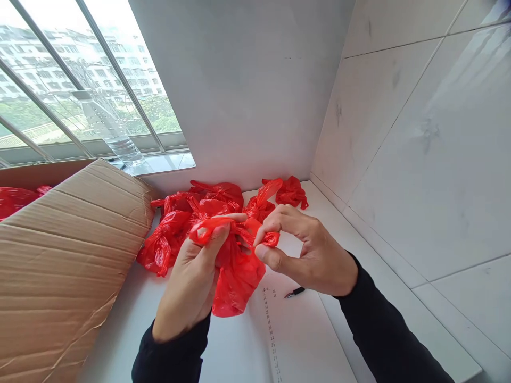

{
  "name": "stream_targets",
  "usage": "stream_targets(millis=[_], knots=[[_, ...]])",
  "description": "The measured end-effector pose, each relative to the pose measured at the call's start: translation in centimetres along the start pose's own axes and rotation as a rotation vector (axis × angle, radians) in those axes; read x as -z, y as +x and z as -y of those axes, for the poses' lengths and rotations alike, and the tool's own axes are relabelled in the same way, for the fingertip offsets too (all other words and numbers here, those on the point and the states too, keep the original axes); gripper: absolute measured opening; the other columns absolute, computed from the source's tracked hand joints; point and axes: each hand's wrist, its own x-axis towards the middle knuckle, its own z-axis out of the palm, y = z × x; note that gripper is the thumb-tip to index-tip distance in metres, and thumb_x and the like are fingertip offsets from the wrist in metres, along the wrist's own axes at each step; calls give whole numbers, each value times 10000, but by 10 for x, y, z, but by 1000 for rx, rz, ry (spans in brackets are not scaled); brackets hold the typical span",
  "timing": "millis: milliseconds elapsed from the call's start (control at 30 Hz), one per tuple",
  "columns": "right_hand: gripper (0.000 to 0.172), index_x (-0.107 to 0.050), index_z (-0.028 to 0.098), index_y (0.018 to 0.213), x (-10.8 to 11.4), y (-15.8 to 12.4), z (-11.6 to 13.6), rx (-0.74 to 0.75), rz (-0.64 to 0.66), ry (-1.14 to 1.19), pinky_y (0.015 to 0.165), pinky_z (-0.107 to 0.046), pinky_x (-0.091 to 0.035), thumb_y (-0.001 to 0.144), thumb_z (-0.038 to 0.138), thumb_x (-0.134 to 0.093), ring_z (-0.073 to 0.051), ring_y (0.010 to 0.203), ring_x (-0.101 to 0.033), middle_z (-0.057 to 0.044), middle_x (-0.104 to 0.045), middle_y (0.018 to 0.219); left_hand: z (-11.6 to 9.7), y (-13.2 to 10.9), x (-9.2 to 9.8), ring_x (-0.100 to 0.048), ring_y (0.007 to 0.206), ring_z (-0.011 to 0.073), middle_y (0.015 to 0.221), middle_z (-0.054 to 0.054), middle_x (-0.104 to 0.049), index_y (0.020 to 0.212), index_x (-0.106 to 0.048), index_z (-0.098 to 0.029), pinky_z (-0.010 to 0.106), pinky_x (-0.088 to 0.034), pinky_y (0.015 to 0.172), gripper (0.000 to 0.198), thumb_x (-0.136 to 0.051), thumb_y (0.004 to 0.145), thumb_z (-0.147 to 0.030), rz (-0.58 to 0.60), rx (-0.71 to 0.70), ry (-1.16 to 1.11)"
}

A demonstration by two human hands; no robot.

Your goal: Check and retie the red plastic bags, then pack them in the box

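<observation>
Red plastic bag point(238, 282), center of the frame: its body hangs with the long axis near vertical, closed bottom toward the lower edge, while its gathered top is drawn sideways between the hands. The left hand point(194, 282) rises from bottom center-left, tilted up and rightward; its thumb presses the plastic against the fingers, which are partly hidden behind it. The right hand point(299, 244) enters from the lower right, fingers curled and pointing left, thumb and forefinger nearly closed, pinching a twisted end of the bag. Below the hands, at bottom center, lie a notebook point(311, 340) with handwritten figures and a pen point(294, 292). Behind, other red bags point(165, 242) sit on the table point(115, 335). Left: cardboard box point(67, 255). Upper left: water bottle point(107, 127) on the windowsill point(167, 162).
</observation>
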Motion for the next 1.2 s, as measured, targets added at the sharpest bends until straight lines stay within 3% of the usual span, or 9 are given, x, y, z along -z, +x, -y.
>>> stream_targets(millis=[133,233,300,400,533,700,833,967,1200], knots=[[95,-693,241,900,-2,1,-7,-43,31,68,1038,-411,-461,903,320,-746,-231,1168,-587,-32,-675,1131,-3,-3,5,-584,723,99,825,-20,-650,902,-671,-230,178,-518,661,170,-816,820,-266,140,0,148],[292,-660,285,1222,-7,5,-18,-58,60,171,1087,-431,-434,1006,475,-608,-233,1272,-544,-40,-654,1277,-7,-8,5,-531,644,88,791,-28,-621,864,-645,-226,176,-466,574,165,-792,799,-188,217,-1,255],[399,-615,282,1334,-11,7,-27,-106,120,216,1023,-416,-476,1057,536,-479,-217,1159,-602,-48,-677,1201,-10,-10,5,-534,636,96,814,-19,-638,889,-653,-232,192,-462,565,154,-745,802,-144,231,-27,330],[428,-686,231,1221,-16,10,-39,-173,136,234,850,-353,-523,1075,537,-425,-179,887,-621,-41,-668,980,-12,-9,8,-616,748,144,902,1,-680,983,-689,-253,228,-506,637,294,-641,778,-47,150,-145,501],[350,-659,228,1250,-19,10,-50,-261,245,330,530,-250,-408,1049,470,-509,-120,576,-446,26,-517,705,-6,-2,14,-648,981,179,1013,13,-690,1003,-743,-259,271,-520,839,520,-470,701,63,-4,-470,804],[283,-654,190,1129,-23,9,-58,-314,421,533,521,-232,-368,953,412,-674,-100,568,-423,46,-514,697,2,3,12,-633,942,157,1022,21,-646,993,-782,-280,247,-513,784,609,-432,676,104,8,-721,927],[178,-629,182,998,-22,12,-57,-233,184,424,704,-267,-465,965,356,-642,-137,788,-558,-5,-605,885,0,1,11,-642,956,163,1035,24,-664,1060,-785,-307,258,-519,802,581,-480,761,87,-1,-686,880],[136,-601,196,1005,-22,13,-48,-139,-23,287,866,-310,-476,1002,331,-578,-158,926,-579,-18,-612,982,-2,1,12,-659,1012,184,1108,29,-712,1142,-772,-320,292,-528,855,355,-601,921,-100,-3,-589,827],[197,-633,200,913,-18,12,-42,-110,-47,290,778,-310,-483,941,378,-713,-159,841,-591,-6,-631,884,-1,4,35,-691,1049,236,1057,30,-779,1050,-800,-254,352,-540,905,218,-685,933,-398,-370,-396,631]])
